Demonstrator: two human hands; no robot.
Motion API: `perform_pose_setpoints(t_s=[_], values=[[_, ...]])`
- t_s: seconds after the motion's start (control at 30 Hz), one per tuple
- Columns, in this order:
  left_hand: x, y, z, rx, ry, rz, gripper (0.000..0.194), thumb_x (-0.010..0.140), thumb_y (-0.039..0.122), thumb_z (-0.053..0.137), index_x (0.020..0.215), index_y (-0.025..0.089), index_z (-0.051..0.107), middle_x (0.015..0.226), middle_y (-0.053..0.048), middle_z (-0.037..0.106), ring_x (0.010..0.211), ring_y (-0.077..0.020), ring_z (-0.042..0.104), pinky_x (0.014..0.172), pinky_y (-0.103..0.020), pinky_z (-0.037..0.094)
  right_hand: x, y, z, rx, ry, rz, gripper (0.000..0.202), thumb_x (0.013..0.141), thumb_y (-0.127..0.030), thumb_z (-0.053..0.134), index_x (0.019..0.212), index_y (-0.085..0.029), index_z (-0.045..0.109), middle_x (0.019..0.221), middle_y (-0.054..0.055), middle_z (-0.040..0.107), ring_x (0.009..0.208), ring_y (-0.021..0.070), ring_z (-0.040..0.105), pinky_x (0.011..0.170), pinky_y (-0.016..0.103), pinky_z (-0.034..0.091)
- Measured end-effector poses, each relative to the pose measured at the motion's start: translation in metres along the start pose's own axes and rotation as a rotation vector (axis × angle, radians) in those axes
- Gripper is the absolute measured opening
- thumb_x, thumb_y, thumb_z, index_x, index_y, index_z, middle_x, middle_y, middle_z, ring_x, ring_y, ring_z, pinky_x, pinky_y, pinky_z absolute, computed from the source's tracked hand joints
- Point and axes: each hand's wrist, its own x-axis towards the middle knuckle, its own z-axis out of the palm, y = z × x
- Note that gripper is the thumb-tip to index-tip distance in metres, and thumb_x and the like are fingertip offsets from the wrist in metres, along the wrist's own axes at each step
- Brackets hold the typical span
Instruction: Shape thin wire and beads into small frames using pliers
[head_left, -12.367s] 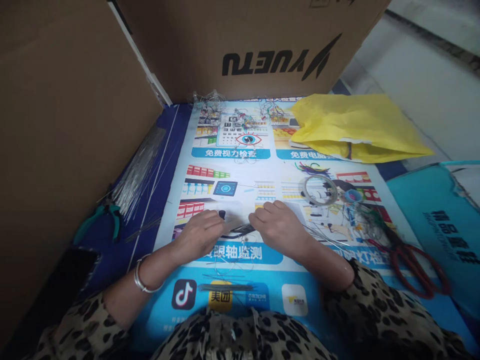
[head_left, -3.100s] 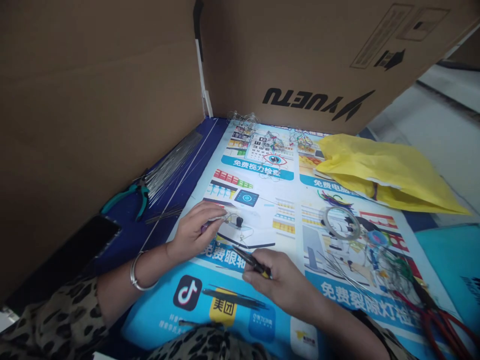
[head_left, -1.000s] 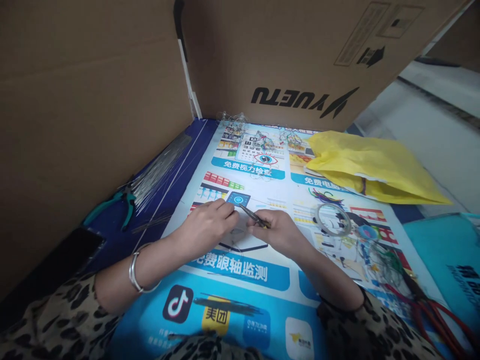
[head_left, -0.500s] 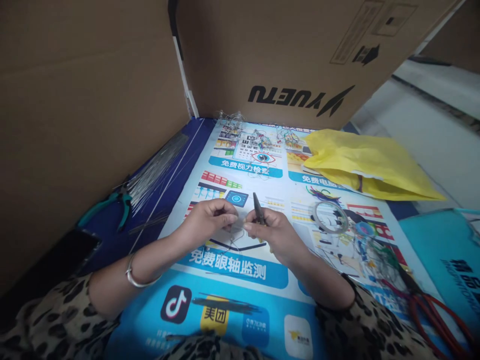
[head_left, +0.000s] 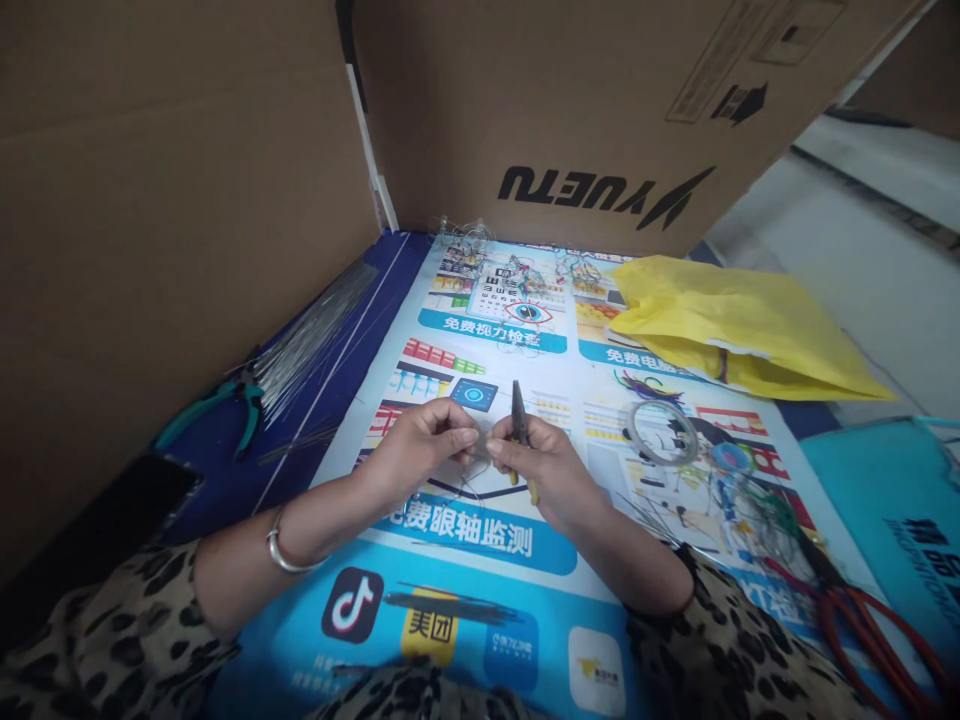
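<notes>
In the middle of the printed sheet (head_left: 555,385), my left hand (head_left: 427,445) pinches a thin, clear-looking wire piece (head_left: 474,472) between thumb and fingertips. My right hand (head_left: 555,468) is closed around small pliers (head_left: 519,412) with dark jaws pointing away from me and yellow handles below the fingers. Its thumb and forefinger also meet close to the wire piece, almost touching my left fingertips. Fine loops of wire hang under both hands; their exact shape is too faint to make out.
Teal-handled pliers (head_left: 206,408) and a bundle of straight wires (head_left: 315,340) lie left. A roll of clear tape (head_left: 660,433), tangled wires (head_left: 761,510) and red-handled scissors (head_left: 862,620) are right. A yellow bag (head_left: 742,320) lies behind; cardboard walls (head_left: 442,120) enclose the back and left.
The pliers have turned a little in my right hand, so their yellow handles show more. My left wrist has shifted slightly right; both hands stay close together.
</notes>
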Motion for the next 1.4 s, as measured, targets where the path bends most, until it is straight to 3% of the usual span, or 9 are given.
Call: perform_pose_setpoints(t_s=[0.43,0.77,1.4], values=[[0.0004,-0.0049,0.0042,-0.025,0.025,0.016,0.017,0.077,0.025,0.061,0.071,0.014,0.05,0.06,0.003,0.056,0.056,-0.0082,0.053,0.058,-0.023,0.043,0.0002,0.0036,0.0035,0.036,0.04,-0.013,0.019,0.068,-0.032,0.069,0.075,-0.019,0.057,0.059,-0.004,0.052,0.057,0.0098,0.044,0.053,0.024,0.032],[0.0017,-0.0035,0.0003,0.018,-0.023,0.055,0.017,0.077,0.028,0.063,0.081,0.014,0.055,0.07,0.002,0.056,0.058,-0.0068,0.053,0.057,-0.022,0.044,-0.0019,0.0007,0.0019,0.008,0.05,-0.027,0.019,0.069,-0.032,0.069,0.075,-0.019,0.057,0.062,-0.005,0.052,0.058,0.0088,0.043,0.055,0.025,0.034],[0.0002,-0.0025,0.0071,-0.033,-0.002,0.02,0.022,0.076,0.031,0.064,0.07,0.014,0.051,0.059,0.002,0.057,0.054,-0.0083,0.054,0.055,-0.022,0.045,-0.0032,0.0025,0.0056,-0.062,0.053,-0.061,0.02,0.069,-0.034,0.069,0.072,-0.018,0.057,0.06,-0.005,0.052,0.057,0.0085,0.043,0.058,0.024,0.034]])
